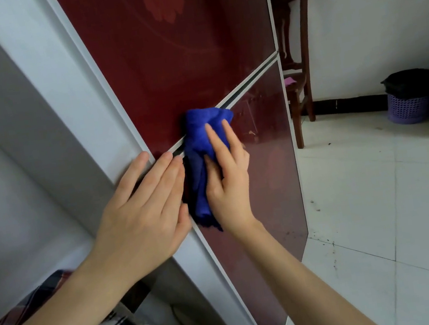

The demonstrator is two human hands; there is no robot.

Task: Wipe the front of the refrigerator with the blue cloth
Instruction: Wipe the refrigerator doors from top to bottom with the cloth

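Head view: the dark red glossy refrigerator front [178,56] fills the middle of the frame, split by a pale horizontal seam [251,79] between its upper and lower doors. The bunched blue cloth [198,134] lies against the front at frame centre, right across that seam, its lower folds hanging down. The right hand [229,185] presses it to the door with straight fingers laid over it, not clenched. The left hand [141,217], just left of the cloth, rests flat and relaxed on the refrigerator's pale left edge, holding nothing. At upper right stands a dark wooden chair [304,23]; further right a purple plastic basket [406,111] sits on the white tiled floor [381,207]
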